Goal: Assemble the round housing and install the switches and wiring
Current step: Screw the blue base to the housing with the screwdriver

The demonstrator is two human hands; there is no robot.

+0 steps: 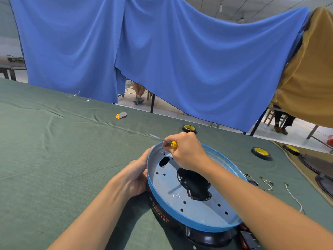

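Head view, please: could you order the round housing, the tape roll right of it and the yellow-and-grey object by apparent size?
1. round housing, largest.
2. tape roll.
3. yellow-and-grey object; it lies farther off, so true size unsure.

Bright, even daylight, soft shadows, sharp centre, strong wide-angle bending at edges.

Noted a blue-rimmed grey housing with black base, green-clothed table, yellow-handled screwdriver, black-and-yellow tape rolls.
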